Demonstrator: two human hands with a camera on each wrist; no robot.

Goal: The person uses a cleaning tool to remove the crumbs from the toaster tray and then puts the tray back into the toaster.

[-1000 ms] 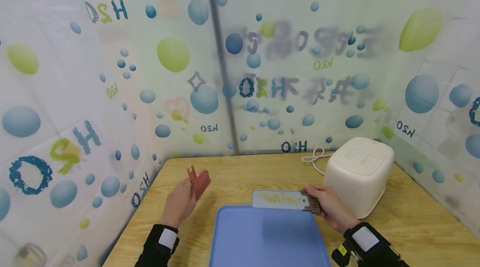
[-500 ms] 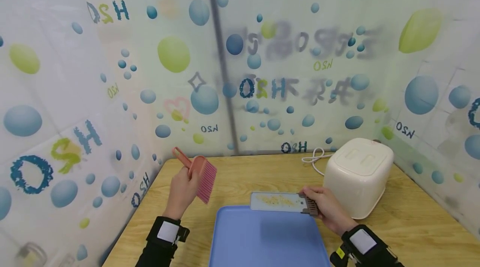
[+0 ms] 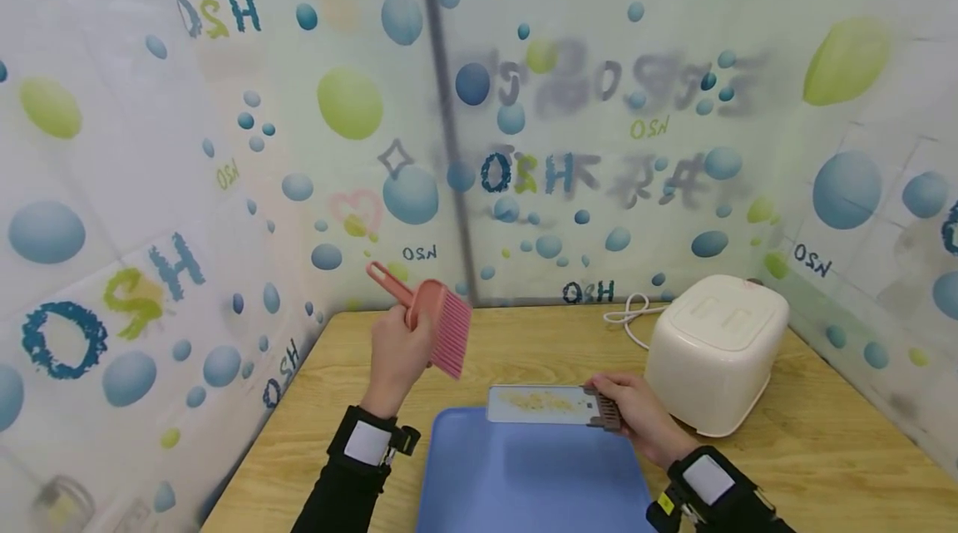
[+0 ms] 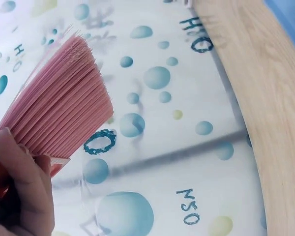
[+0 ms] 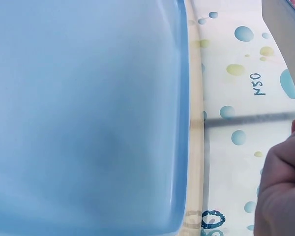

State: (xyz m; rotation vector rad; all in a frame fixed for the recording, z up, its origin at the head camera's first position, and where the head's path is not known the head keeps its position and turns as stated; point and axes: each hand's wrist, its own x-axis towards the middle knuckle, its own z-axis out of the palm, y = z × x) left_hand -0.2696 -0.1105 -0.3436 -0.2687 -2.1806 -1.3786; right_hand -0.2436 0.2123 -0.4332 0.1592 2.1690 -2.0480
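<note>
My left hand (image 3: 398, 354) grips a small pink brush (image 3: 441, 321) by its handle, raised above the wooden table (image 3: 524, 350) with the bristles (image 4: 59, 105) pointing down and right. My right hand (image 3: 632, 417) holds a flat pale dustpan (image 3: 540, 403) by its dark comb-edged end, level over the far edge of a blue tray (image 3: 531, 475). Yellowish crumbs lie on the dustpan. The right wrist view shows mostly the blue tray (image 5: 88, 113) and part of my hand (image 5: 280, 191).
A white boxy appliance (image 3: 714, 350) with a white cord (image 3: 624, 317) stands at the back right of the table. Bubble-patterned plastic sheeting (image 3: 479, 117) walls in the table on three sides. Bare wood lies left and right of the tray.
My left hand lifted the brush and carried it right, toward the dustpan. The right hand shifted the dustpan slightly left.
</note>
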